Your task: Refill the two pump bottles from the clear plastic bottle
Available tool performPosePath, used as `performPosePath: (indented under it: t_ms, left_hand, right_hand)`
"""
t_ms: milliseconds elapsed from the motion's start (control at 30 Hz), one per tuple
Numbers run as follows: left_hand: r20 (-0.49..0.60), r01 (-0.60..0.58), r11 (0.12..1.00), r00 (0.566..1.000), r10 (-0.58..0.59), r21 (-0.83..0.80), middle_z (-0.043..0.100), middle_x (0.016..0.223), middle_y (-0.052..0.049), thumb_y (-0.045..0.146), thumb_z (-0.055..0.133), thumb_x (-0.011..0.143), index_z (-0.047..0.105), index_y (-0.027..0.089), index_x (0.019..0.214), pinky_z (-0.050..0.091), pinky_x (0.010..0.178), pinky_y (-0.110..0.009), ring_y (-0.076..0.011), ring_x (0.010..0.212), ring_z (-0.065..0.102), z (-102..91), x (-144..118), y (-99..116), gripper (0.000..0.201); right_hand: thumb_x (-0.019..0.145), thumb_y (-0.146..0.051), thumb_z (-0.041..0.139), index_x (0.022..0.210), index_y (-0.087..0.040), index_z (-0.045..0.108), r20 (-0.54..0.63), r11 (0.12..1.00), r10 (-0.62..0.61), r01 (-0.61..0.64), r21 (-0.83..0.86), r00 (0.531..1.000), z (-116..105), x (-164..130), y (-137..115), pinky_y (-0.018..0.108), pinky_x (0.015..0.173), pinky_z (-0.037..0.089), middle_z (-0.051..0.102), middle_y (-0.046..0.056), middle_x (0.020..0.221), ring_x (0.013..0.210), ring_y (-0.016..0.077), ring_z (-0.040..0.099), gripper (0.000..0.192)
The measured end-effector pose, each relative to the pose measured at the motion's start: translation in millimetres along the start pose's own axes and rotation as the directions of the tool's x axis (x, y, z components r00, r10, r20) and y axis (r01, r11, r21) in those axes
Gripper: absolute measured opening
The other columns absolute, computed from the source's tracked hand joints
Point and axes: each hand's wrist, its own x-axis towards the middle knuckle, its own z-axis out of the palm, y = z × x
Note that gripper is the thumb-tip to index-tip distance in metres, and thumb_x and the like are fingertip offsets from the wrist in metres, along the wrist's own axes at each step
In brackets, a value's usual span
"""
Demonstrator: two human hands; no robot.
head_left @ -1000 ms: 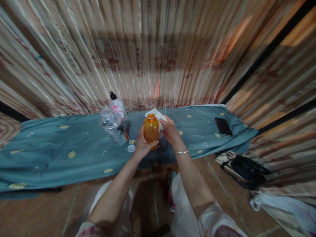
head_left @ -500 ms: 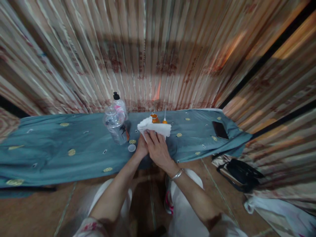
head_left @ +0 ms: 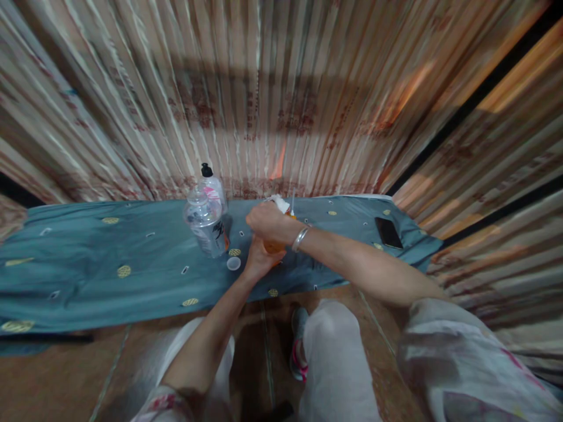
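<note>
The left hand (head_left: 258, 261) is wrapped around the lower part of an orange jar (head_left: 273, 246), gripping it from below and from the near side. The jar stands with its long axis roughly upright, mouth upward, just above the blue-grey cloth (head_left: 88, 264) that covers the surface. Only a sliver of its orange body shows between the two hands. The right hand (head_left: 267, 221) sits on top of the jar, fingers clenched around a white tissue (head_left: 280, 203) that pokes out at the far side of the knuckles. A silver bangle (head_left: 300, 238) circles the right wrist.

Half a second earlier, the right hand lay flat with the tissue spread wide in front of the jar. Now it has swung over the jar's top and the tissue is bunched small. The right forearm has come in from the right side rather than from below.

To the left of the left hand stand a clear plastic bottle (head_left: 204, 225) and, just behind it, a black-capped bottle (head_left: 213, 184). A small white lid (head_left: 233, 263) lies on the cloth just beside the left wrist. Well off to the right of the right hand lies a dark phone (head_left: 388, 232).
</note>
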Motion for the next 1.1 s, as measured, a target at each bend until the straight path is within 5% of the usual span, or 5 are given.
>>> performPosePath:
  t_ms: [267, 500, 667, 867, 1100]
  left_hand:
    - [-0.009, -0.074, 0.995, 0.997, 0.075, 0.064, 0.060, 0.133, -0.011, 0.019, 0.091, 0.051, 0.052, 0.022, 0.136, 0.041, 0.115, -0.053, -0.0340, 0.130, 0.056, -0.4, -1.3, 8.0, 0.093]
    - [-0.019, -0.075, 0.991, 0.997, 0.078, 0.109, 0.060, 0.135, -0.012, 0.024, 0.091, 0.055, 0.048, 0.023, 0.141, 0.042, 0.114, -0.054, -0.0353, 0.131, 0.057, -4.8, -1.6, 9.0, 0.096]
    - [-0.024, -0.074, 0.989, 0.997, 0.078, 0.127, 0.061, 0.132, -0.013, 0.026, 0.092, 0.054, 0.050, 0.021, 0.138, 0.042, 0.114, -0.054, -0.0360, 0.130, 0.058, -5.5, -0.7, 10.4, 0.094]
    - [-0.035, -0.069, 0.989, 0.997, 0.074, 0.133, 0.063, 0.124, -0.010, 0.025, 0.091, 0.053, 0.053, 0.023, 0.130, 0.048, 0.107, -0.053, -0.0359, 0.121, 0.061, -6.6, 1.6, 11.9, 0.086]
    - [-0.072, -0.079, 0.993, 0.994, 0.085, 0.084, 0.061, 0.126, -0.014, 0.031, 0.091, 0.059, 0.052, 0.017, 0.129, 0.047, 0.106, -0.051, -0.0344, 0.120, 0.057, -7.6, 0.5, 16.4, 0.081]
  right_hand:
    - [0.068, -0.009, 0.078, 0.060, -0.013, 0.072, 0.299, 0.895, 0.109, -0.224, 0.385, 0.948, -33.9, 38.5, 64.6, 0.027, 0.069, 0.052, 0.065, 0.001, 0.054, 0.072, 0.0185, 0.068, 0.011]
    - [0.082, -0.026, 0.071, 0.068, -0.015, 0.066, 0.337, 0.186, 0.289, -0.398, 0.898, 0.896, 10.3, -11.6, 100.2, 0.022, 0.052, 0.045, 0.064, -0.003, 0.057, 0.052, 0.0108, 0.055, 0.018]
    - [0.085, -0.053, 0.066, 0.093, -0.021, 0.069, 0.213, -0.260, 0.558, -0.075, 0.963, 0.802, 67.0, -43.3, 60.0, 0.026, 0.072, 0.056, 0.075, -0.001, 0.080, 0.077, 0.0153, 0.068, 0.033]
    - [0.087, -0.067, 0.054, 0.108, -0.023, 0.069, 0.051, -0.074, 0.771, 0.009, 0.997, 0.634, 104.4, -79.5, -0.3, 0.034, 0.095, 0.056, 0.077, 0.004, 0.099, 0.105, 0.0227, 0.069, 0.051]
    - [0.099, -0.051, 0.043, 0.136, -0.021, 0.058, -0.172, 0.258, 0.761, -0.048, 0.965, 0.625, 68.4, -93.3, -23.5, 0.043, 0.118, 0.042, 0.067, 0.010, 0.137, 0.134, 0.0246, 0.057, 0.050]
